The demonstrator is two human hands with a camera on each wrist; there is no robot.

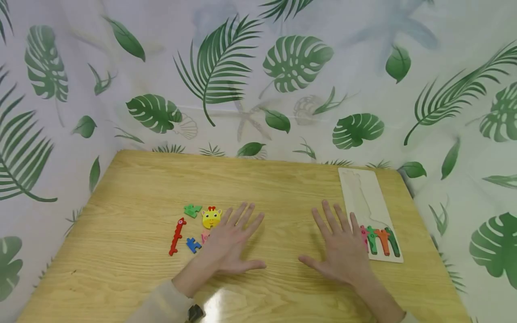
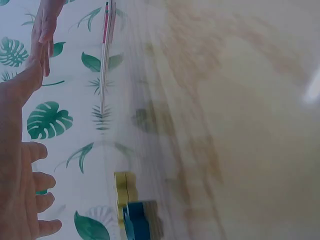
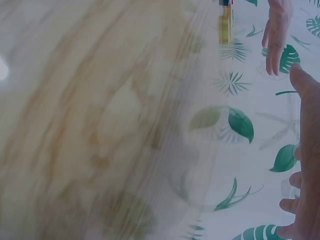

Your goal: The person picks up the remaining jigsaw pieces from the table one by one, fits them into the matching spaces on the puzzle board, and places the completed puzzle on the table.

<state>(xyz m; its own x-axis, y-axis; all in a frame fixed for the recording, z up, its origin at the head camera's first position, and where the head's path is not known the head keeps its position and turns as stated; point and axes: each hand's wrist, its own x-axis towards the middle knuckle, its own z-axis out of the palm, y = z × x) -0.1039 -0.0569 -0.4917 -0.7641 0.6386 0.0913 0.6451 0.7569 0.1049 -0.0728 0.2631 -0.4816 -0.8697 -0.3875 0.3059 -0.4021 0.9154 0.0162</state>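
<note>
My left hand (image 1: 231, 240) is spread flat, palm down, above the table beside several loose giraffe puzzle pieces, partly covering a pink piece (image 1: 205, 237). Near it lie a yellow giraffe head (image 1: 211, 218), a green piece (image 1: 192, 210), a blue piece (image 1: 193, 245) and a long red piece (image 1: 176, 237). On the right, my right hand (image 1: 343, 251) is likewise spread, its little finger overlapping the pale puzzle board (image 1: 377, 197). Coloured leg pieces, such as an orange one (image 1: 382, 241), sit at the board's near end. Neither hand holds anything.
The wooden table (image 1: 282, 184) meets a leaf-printed cloth (image 1: 242, 58) at the back and sides. A dark band (image 1: 195, 312) shows at the left sleeve (image 1: 163, 305).
</note>
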